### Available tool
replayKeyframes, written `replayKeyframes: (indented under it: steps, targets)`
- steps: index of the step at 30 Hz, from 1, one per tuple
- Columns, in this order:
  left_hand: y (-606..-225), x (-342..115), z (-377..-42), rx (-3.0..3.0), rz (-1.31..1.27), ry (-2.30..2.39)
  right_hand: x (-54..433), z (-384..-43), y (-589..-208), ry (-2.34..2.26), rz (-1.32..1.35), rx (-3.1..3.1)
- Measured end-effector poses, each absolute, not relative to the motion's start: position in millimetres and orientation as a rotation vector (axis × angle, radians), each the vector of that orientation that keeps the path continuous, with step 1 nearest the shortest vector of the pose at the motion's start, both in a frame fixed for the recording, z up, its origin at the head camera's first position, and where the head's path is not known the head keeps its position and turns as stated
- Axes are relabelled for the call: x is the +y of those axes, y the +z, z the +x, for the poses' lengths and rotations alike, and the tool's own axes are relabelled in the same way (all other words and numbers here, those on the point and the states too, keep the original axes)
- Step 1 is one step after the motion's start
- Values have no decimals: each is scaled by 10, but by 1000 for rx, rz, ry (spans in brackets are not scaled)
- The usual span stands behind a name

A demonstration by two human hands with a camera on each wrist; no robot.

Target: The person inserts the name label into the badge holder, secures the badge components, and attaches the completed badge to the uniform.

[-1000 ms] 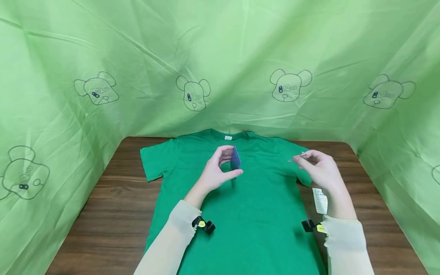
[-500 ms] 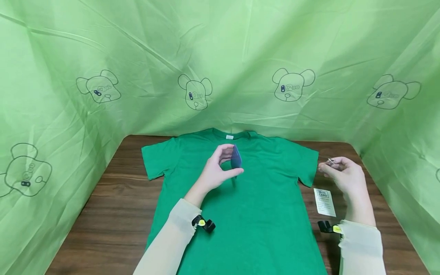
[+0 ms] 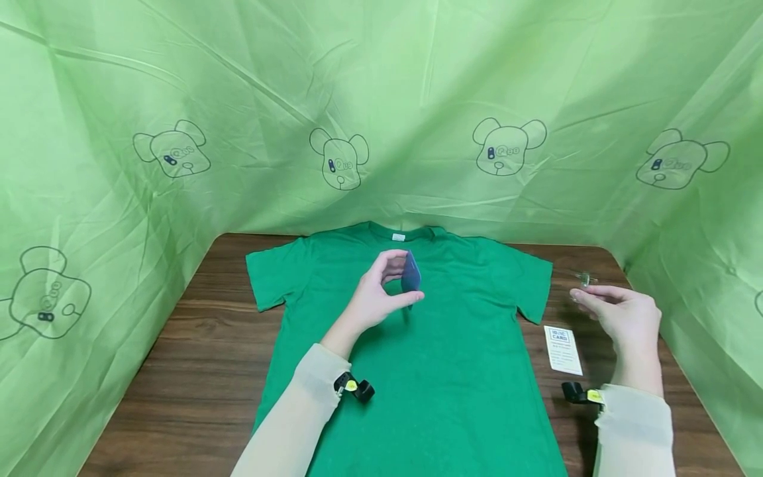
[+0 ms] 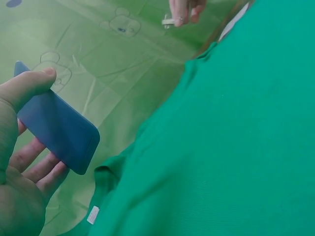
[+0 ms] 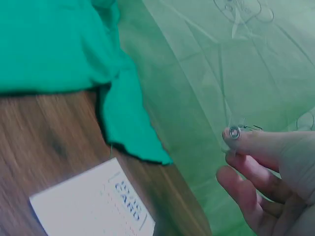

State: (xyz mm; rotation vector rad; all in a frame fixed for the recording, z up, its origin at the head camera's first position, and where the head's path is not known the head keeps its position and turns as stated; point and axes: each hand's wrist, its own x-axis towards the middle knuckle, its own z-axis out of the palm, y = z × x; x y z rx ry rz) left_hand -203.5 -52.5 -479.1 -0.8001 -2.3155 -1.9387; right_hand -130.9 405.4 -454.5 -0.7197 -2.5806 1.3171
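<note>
My left hand holds a flat blue badge holder upright above the shirt's chest. In the left wrist view the thumb lies along one edge of the badge holder, with fingers under the other. Over the table's right side, my right hand pinches a small clip with a shiny round metal part, thumb against fingertip. The clip looks partly clear in the right wrist view. Spread flat between the hands is a green T-shirt, neck away from me. A white printed card lies beside it.
The dark wooden table shows on both sides of the shirt. Green cloth with bear-head drawings walls in the back and both sides. The shirt's right sleeve ends between the printed card and the back cloth.
My right hand has moved right with the clip, from over the shirt's sleeve to past the table's bare right part, uncovering the printed card. My left hand stays in place with the badge holder.
</note>
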Motion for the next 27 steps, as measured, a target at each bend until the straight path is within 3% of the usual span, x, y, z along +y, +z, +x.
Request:
replayKeyframes:
  steps: [9,27]
  targets:
    - [-4799,-512,-2019,-2348,-783,-1910,4306,-1283,-4715,989,-770,-2746]
    - [-4815,-494,-2015,-2382,-773,-1888,4414,-1347,-5107,1060,-842,-2692]
